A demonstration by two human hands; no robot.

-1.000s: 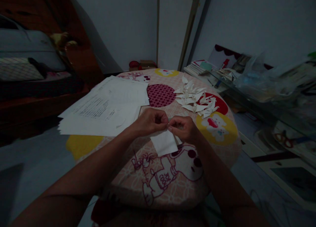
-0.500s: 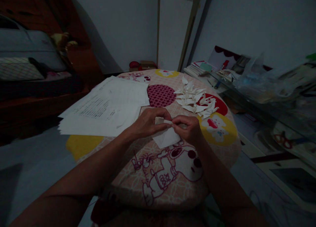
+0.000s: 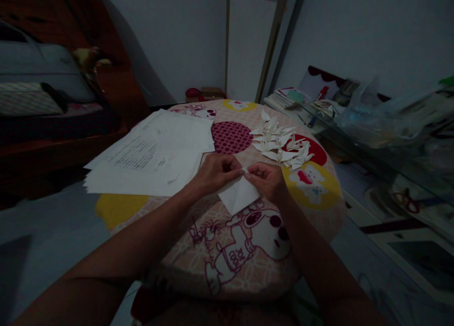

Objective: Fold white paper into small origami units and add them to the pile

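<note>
A small white piece of paper [image 3: 238, 197] lies over the middle of a round table covered by a cartoon-print cloth [image 3: 248, 250]. My left hand [image 3: 216, 172] pinches its upper edge from the left. My right hand [image 3: 268, 180] pinches the same edge from the right, fingertips almost meeting the left ones. Both hands are closed on the paper, which hangs down toward me in a slanted flap.
A stack of printed white sheets [image 3: 152, 153] covers the table's left side. A heap of small folded white paper pieces [image 3: 282, 144] lies at the far right. Books and clutter [image 3: 301, 99] sit beyond the table; plastic bags [image 3: 386, 118] fill a shelf on the right.
Both hands stayed on the paper, shifting slightly. The paper flap turned and rose a little, and the fingertips closed together on its upper edge again.
</note>
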